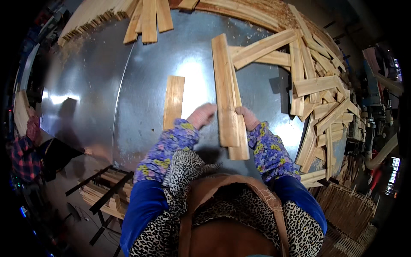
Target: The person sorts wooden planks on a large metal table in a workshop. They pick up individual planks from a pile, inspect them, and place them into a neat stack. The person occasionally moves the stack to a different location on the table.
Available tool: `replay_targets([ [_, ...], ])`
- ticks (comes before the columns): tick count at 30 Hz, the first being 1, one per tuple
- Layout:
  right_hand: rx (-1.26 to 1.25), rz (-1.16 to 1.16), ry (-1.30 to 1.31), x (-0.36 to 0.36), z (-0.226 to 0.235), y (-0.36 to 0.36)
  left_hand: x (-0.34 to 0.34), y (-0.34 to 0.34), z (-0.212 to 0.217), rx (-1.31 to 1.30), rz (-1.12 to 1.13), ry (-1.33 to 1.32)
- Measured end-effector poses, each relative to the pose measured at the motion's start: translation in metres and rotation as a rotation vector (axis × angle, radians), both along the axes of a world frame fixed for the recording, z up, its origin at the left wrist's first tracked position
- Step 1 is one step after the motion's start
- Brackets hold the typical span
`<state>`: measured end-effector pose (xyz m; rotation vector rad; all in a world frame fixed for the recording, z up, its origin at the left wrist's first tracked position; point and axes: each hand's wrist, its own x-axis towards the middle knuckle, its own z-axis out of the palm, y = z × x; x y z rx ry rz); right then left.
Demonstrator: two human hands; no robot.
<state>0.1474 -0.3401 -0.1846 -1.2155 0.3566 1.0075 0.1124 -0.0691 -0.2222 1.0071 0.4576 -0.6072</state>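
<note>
Two long, flat wooden boards (226, 94) lie one over the other in front of me, the lower one showing along the right side and at the near end. My right hand (248, 118) is closed on their right edge, its thumb on the lower board. At the left edge of the upper board is my left hand (203, 115), curled and slightly blurred; whether it grips the board cannot be made out. Left of that hand, a shorter wooden board (174, 100) lies by itself on the metal table (150, 64), its near end partly behind my left sleeve.
A loose heap of wooden boards (319, 88) covers the table's right side. Several boards (149, 21) lie at the far edge, beside a neat row of strips (92, 19). Slatted stacks (349, 210) stand at lower right. Another person's sleeve (25, 160) shows at far left.
</note>
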Motion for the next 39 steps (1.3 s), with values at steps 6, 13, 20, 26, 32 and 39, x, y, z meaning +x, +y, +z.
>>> replay_targets([
  [6, 0.083, -0.068, -0.197, -0.011, 0.007, 0.026, -0.055, -0.030, 0.063, -0.019, 0.173, 0.012],
  [13, -0.403, 0.303, -0.775, -0.024, 0.017, 0.074, -0.078, -0.027, 0.093, 0.965, -0.156, -0.367],
  [20, -0.441, -0.526, -0.391, 0.216, -0.060, 0.008, -0.071, -0.050, 0.083, 1.147, -0.249, -0.244],
  [26, -0.693, -0.267, -0.732, 0.135, -0.029, 0.041, -0.093, -0.037, 0.064, 1.122, -0.105, -0.151],
  [32, -0.177, 0.436, -1.045, -0.010, 0.030, 0.035, -0.083, -0.046, 0.089, 1.104, -0.170, -0.272],
  [39, -0.541, -0.388, -0.656, 0.251, -0.054, -0.006, -0.086, -0.059, 0.089, 1.258, 0.062, -0.166],
])
